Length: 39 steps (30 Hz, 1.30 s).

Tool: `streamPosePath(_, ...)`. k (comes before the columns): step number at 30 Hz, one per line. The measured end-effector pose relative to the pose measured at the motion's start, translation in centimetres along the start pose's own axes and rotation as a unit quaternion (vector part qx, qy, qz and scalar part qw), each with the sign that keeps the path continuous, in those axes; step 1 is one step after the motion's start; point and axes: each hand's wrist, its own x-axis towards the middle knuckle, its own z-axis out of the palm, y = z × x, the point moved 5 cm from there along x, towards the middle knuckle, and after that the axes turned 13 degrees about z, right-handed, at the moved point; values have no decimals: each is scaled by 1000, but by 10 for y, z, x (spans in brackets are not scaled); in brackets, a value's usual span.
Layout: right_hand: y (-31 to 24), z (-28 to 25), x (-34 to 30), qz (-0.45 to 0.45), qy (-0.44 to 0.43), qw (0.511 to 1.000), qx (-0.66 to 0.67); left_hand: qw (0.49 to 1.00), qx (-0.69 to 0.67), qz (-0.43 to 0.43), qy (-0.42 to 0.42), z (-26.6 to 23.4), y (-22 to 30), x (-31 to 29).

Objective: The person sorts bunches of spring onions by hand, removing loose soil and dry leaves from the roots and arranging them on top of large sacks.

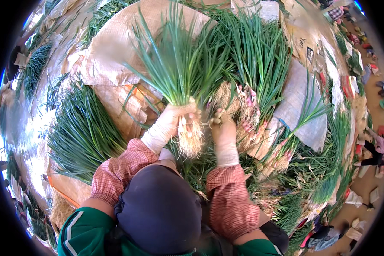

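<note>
A bunch of spring onions (pixel 183 81) stands upright in my left hand (pixel 173 118), whose fingers wrap round it just above the roots. Its green leaves fan out away from me, and the pale roots hang below the fist. Just right of those roots is my right hand (pixel 224 130), its fingers curled inward. Whatever the right fingers pinch, if anything, is too small to make out. Beyond that hand lies a heap of spring onions (pixel 260 59) with pinkish bulbs and stringy roots turned toward me.
Another pile of spring onions (pixel 83 132) lies to the left. A tan woven sack (pixel 111 59) spreads beyond my hands, and a greyish sheet (pixel 305 121) lies at the right. Loose onion trimmings (pixel 311 170) cover the ground at the near right. Other people appear near the right rim.
</note>
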Motion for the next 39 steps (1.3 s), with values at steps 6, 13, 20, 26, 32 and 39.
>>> streamPosePath(6,-102,-50,22,-251,238,854,-389,987,-145,-72,-10,-8,-5,2)
streamPosePath(13,-151,-77,49,-288,321,786,-442,986,-134,-60,-75,26,-11,-4)
streamPosePath(20,-52,11,-24,-92,-60,994,-8,979,9,-191,-73,-2,-18,-8)
streamPosePath(26,-1,9,1,-262,45,891,-368,992,-47,-96,-66,7,-20,-10)
streamPosePath(32,-39,-32,17,-313,88,889,-324,988,-136,-69,-28,3,2,-9)
streamPosePath(39,-125,-53,46,-356,259,756,-484,947,-303,19,-109,16,38,-13)
